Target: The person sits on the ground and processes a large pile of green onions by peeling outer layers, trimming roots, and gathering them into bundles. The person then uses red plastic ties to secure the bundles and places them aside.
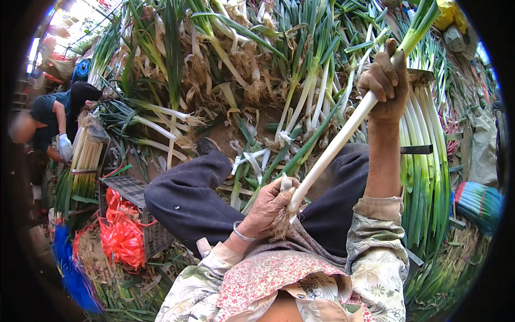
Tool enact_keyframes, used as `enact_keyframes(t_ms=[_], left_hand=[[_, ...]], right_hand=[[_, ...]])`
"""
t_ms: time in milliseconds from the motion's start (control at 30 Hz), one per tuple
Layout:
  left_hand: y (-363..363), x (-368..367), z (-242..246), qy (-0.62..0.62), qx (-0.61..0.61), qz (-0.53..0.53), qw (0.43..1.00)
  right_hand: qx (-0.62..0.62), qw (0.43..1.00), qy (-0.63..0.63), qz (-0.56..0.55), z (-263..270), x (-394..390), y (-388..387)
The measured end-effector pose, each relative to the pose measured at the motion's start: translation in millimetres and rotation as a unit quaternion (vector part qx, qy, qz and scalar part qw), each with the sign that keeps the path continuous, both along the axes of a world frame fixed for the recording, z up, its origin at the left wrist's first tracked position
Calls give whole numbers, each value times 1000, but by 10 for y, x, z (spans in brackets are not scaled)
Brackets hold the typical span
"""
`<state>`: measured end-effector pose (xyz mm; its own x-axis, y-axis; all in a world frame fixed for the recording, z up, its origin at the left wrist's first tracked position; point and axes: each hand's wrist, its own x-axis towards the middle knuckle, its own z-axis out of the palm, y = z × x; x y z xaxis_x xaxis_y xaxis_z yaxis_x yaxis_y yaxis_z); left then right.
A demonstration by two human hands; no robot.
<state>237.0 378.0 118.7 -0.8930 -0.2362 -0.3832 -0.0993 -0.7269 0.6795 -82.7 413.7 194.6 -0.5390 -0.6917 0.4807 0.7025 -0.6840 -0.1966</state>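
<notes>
A long leek [336, 151] with a white shank slants across the middle, its green top up and its root end down. My right hand [384, 80] is closed around the upper shank, just below the green leaves. At the root end, my left hand [271, 203] is curled with its thumb against the bulb. A small pale piece [286, 182] pokes up between its thumb and fingers; whether it is leek skin or something else I cannot tell. Brown roots hang below the left hand. Right of my forearm, a row of cleaned leeks [422, 124] lies in a metal-armed rack [417, 149].
Untrimmed leeks [249, 72] with roots are heaped ahead. Peeled scraps [255, 161] lie between my legs. At left are a dark crate [130, 193], red plastic twine [122, 237] and a gloved co-worker [52, 116] at another leek bundle [84, 149]. A blue-green roll [478, 207] lies right.
</notes>
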Motion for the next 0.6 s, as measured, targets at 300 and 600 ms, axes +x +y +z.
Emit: enact_keyframes(t_ms=[300,600], left_hand=[[-1,20,154,-8,-179,-101,979],[-32,125,-468,-148,-169,65,972]], right_hand=[[32,997,66,15,130,87,84],[286,943,26,-171,20,295,194]])
